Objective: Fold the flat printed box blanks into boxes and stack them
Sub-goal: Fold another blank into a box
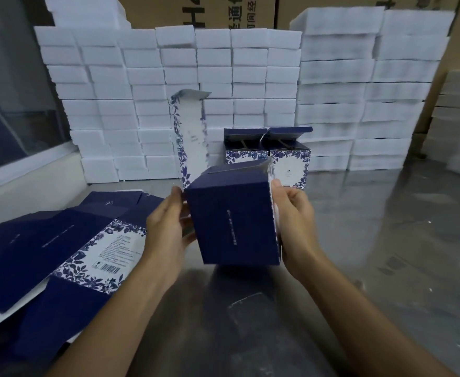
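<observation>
Both hands clasp the erected navy box [234, 213] above the steel table [386, 227]: left hand [166, 229] and right hand [295, 221] grip opposite sides. Square the corners, then seat the bottom flaps evenly.

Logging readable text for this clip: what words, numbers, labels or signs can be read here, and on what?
"通" and other large black Chinese characters, cut off: brown cartons behind the white foam blocks.
Barcode and small print, too small to read: flat box blank.
White line of text, too blurred: held dark blue box, gripped by left hand and right hand.
Small emblem, unreadable: folded box.
</observation>
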Demonstrator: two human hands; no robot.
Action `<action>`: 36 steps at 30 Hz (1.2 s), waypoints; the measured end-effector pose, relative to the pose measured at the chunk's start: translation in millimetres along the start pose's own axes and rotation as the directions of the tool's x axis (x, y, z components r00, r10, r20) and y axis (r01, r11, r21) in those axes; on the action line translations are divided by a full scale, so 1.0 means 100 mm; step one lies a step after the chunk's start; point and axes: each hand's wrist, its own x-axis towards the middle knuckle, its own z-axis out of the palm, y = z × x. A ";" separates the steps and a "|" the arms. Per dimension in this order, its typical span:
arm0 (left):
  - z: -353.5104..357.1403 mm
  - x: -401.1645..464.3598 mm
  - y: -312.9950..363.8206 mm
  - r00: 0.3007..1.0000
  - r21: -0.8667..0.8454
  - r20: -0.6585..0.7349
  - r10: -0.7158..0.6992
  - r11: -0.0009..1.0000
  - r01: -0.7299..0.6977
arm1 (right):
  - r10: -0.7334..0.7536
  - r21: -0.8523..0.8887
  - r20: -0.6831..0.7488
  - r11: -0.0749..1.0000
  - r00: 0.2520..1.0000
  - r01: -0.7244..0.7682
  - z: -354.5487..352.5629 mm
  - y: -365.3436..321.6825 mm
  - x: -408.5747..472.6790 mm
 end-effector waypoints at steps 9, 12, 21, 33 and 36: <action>0.01 -0.08 0.11 0.936 -0.176 0.204 -0.288 0.929 0.325 | 0.220 0.040 0.271 0.970 0.937 -0.239 -0.05 -0.02 -0.02; 0.00 -0.08 0.11 0.887 -0.292 0.287 -0.361 0.849 0.440 | 0.178 -0.017 0.298 0.983 0.938 -0.181 -0.06 0.00 -0.01; -0.10 -0.04 0.04 0.758 -0.028 0.468 -0.453 0.850 0.526 | -0.155 -0.300 -0.228 0.951 0.961 0.082 -0.12 0.07 0.04; -0.04 -0.05 0.01 0.976 -0.361 0.063 -0.206 0.907 0.215 | 0.247 -0.088 -0.025 0.965 0.969 -0.248 0.12 0.02 -0.06; -0.05 -0.05 0.06 0.992 -0.372 -0.078 -0.103 0.926 0.067 | 0.308 -0.076 0.102 0.951 0.946 -0.301 0.18 0.02 -0.15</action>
